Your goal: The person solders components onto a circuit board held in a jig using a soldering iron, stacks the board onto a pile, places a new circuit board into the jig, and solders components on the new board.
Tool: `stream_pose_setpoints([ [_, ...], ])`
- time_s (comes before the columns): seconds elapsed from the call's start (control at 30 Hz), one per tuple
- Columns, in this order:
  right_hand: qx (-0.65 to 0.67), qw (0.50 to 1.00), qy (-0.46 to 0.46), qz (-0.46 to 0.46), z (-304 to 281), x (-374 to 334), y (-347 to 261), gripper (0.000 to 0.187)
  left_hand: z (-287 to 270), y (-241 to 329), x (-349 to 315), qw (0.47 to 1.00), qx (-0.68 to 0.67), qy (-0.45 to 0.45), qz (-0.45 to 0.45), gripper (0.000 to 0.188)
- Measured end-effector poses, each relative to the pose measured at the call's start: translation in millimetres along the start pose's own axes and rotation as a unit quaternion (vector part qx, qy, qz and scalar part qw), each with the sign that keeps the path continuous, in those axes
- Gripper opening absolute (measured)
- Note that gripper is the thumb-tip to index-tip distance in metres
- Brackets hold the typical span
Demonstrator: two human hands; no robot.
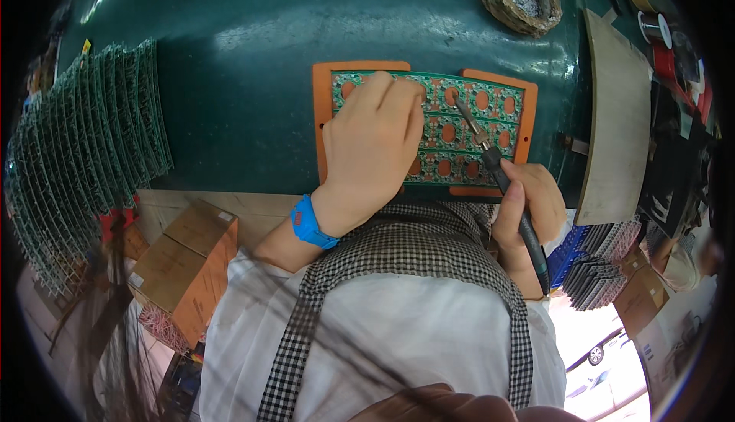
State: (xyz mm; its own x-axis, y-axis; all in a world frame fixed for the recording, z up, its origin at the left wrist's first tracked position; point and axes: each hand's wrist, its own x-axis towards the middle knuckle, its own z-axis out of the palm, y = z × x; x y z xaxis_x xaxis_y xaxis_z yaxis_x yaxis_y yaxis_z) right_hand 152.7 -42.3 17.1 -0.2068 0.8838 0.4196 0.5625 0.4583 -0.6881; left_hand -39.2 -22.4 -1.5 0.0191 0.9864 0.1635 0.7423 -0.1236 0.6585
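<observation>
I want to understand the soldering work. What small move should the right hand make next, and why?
Probably lower the soldering iron tip onto the green circuit board panel. The right hand grips it pen-like, tip at the panel's top row, while the left hand presses the panel flat.

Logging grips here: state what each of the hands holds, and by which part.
Right hand holds the soldering iron by its dark handle, tip on the green circuit panel. Left hand lies flat on that panel, gripping nothing.

Left hand (pixel 373 143), centre of frame: palm down, fingers extended toward the upper edge, forearm entering from lower left. Right hand (pixel 528 208), right of centre: fingers curled closed in a pen-type grip, thumb on the near side.
</observation>
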Motion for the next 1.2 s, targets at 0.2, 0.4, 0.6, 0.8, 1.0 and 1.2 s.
stream_pose_setpoints([
  [0.2, 0.001, 0.999, -0.033, -0.028, 13, 11, -1, 0.012, 4, -2, 4, 0.999, -0.024, -0.008, -0.046, 0.007],
  [0.4, 0.01, 1.0, -0.03, -0.001, 13, 5, -5, 0.012, 4, -3, 4, 0.999, -0.026, -0.017, -0.028, 0.008],
  [0.6, 0.035, 0.998, -0.024, -0.047, 0, -13, -7, 0.015, -4, -4, -20, 0.995, -0.085, -0.038, -0.031, 0.009],
  [0.8, 0.017, 0.998, -0.035, -0.053, 7, -16, -11, 0.014, 1, -2, -24, 0.998, -0.042, -0.048, -0.013, 0.009],
  [1.0, 0.023, 0.998, -0.015, -0.051, 1, -29, -17, 0.013, -8, 0, -32, 0.995, -0.068, -0.075, -0.026, 0.01],
  [1.2, 0.038, 0.997, -0.032, -0.066, -3, -43, -20, 0.011, -6, 0, -52, 0.993, -0.076, -0.086, 0.0, 0.012],
])
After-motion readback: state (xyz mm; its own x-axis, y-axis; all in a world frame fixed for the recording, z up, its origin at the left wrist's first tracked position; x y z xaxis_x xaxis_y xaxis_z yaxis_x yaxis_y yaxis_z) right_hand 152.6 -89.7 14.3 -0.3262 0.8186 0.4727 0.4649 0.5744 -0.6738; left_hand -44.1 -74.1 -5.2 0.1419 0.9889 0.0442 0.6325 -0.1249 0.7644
